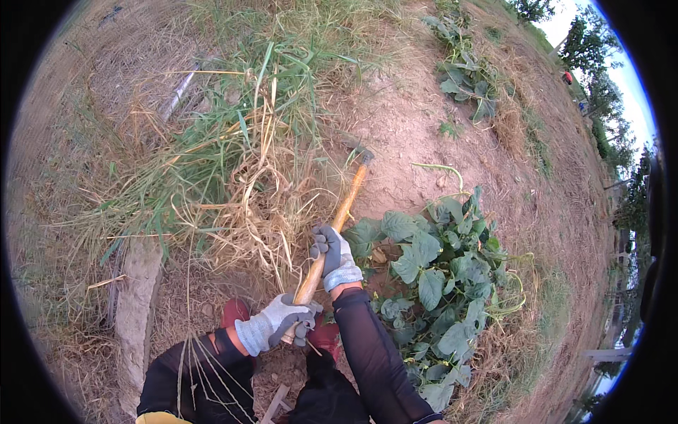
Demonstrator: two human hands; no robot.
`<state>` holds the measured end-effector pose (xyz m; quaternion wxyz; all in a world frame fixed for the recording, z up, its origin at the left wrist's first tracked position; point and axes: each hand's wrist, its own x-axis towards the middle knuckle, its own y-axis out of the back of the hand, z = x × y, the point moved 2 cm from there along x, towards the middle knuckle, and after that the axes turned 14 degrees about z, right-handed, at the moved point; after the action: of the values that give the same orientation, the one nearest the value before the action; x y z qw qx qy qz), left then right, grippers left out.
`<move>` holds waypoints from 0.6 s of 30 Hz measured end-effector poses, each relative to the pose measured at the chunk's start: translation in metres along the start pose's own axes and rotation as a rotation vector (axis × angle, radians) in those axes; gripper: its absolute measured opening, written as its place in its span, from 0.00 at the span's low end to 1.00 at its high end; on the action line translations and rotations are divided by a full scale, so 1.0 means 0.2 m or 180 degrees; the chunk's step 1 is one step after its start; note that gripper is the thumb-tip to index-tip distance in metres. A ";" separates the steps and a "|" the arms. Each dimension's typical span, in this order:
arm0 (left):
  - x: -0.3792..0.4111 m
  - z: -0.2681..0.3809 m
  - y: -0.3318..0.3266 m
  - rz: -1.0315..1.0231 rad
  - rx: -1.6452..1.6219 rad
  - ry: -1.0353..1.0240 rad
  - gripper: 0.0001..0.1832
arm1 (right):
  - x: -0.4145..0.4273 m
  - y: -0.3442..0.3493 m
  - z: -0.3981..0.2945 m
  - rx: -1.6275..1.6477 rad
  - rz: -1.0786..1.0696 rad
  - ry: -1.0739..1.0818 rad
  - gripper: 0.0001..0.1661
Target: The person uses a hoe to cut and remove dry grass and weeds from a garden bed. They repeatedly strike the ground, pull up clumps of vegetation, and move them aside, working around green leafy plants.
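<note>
Both my hands wear grey-and-white work gloves and grip the wooden handle of what looks like a hoe (349, 197). My left hand (280, 322) is wrapped around the butt end, close above my red shoes (324, 337). Farther up the handle, my right hand (335, 255) closes around the shaft. The dark metal head (364, 155) is low over bare soil at the edge of the weeds; its blade is partly hidden by grass. Left of the handle lies a heap of dry, straw-coloured stalks (259, 196) mixed with long green grass (212, 153).
A leafy bean-like plant (429, 265) with long thin pods (445, 167) grows just right of my right arm. More broad-leaved plants (466, 79) stand ahead. A concrete slab edge (139, 312) lies at left, and a pale bar (180, 94) lies in the grass beyond.
</note>
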<state>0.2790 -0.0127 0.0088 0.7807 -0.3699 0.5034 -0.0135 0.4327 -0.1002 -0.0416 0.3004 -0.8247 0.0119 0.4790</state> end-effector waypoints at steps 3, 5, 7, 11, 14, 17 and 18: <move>-0.11 0.01 -0.05 0.0481 0.0458 -0.0283 0.21 | -0.07 -0.05 0.01 0.0133 0.0198 -0.0085 0.09; -0.08 0.00 -0.06 0.0296 0.0101 -0.0076 0.21 | -0.08 -0.04 -0.04 -0.0093 0.0248 0.0091 0.06; -0.04 -0.02 -0.06 0.0151 -0.0002 -0.0002 0.21 | -0.06 -0.01 -0.05 -0.0234 0.0474 0.0209 0.07; -0.04 0.04 -0.04 -0.0002 -0.0204 0.0152 0.21 | -0.07 -0.07 -0.04 -0.0376 0.0479 0.0290 0.08; -0.18 -0.09 -0.11 0.0246 0.0005 0.0043 0.20 | -0.16 0.02 0.03 0.0079 0.0419 0.0105 0.05; -0.28 -0.21 -0.12 0.0256 0.0387 -0.0241 0.20 | -0.39 0.02 0.09 -0.0365 0.0688 0.0056 0.04; -0.24 -0.19 -0.12 0.0207 0.0393 -0.0061 0.20 | -0.35 0.06 0.08 -0.0130 0.0643 0.0076 0.04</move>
<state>0.2343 -0.0318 0.0515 0.8069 -0.3046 0.5058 -0.0156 0.3777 -0.1206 0.0028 0.2336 -0.8309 0.0888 0.4971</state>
